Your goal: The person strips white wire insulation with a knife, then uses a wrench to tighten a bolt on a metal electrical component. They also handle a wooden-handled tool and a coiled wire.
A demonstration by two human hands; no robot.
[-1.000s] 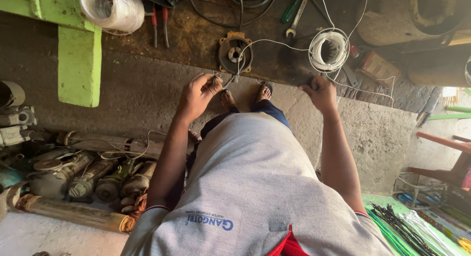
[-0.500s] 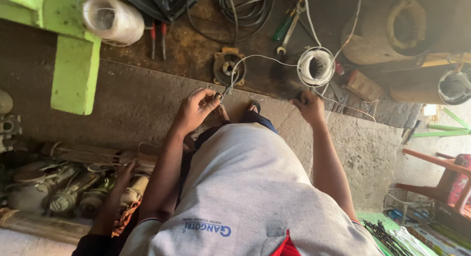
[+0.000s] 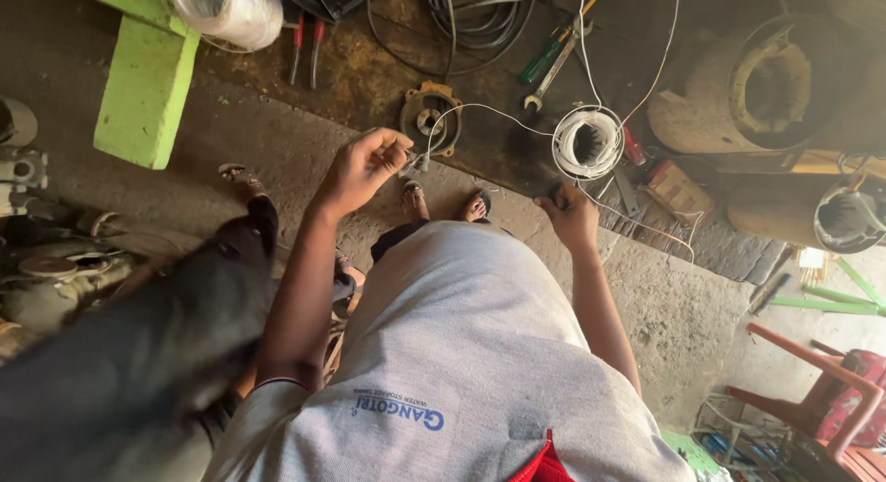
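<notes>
My left hand (image 3: 362, 171) is raised over the concrete floor and pinches the end of a thin white wire (image 3: 480, 108). The wire arcs right to a white wire coil (image 3: 588, 142) lying on the floor. A round rusty motor end cover (image 3: 429, 117) lies just beyond my left hand. My right hand (image 3: 572, 219) hovers just below the coil with its fingers curled; what is inside them is hidden. My sandalled feet (image 3: 445, 203) show between the two hands, above my grey shirt.
Another person, blurred and in dark clothes (image 3: 138, 353), crouches at the lower left. A green bench (image 3: 143, 85), a white spool (image 3: 231, 9), red-handled pliers (image 3: 305, 48), a green screwdriver and spanner (image 3: 554, 62), black cable (image 3: 471, 20), a large motor housing (image 3: 766, 90) and a red chair (image 3: 821, 390) surround me.
My left hand has lifted with the wire end. The other person has moved in from the lower left and now covers the motor parts there.
</notes>
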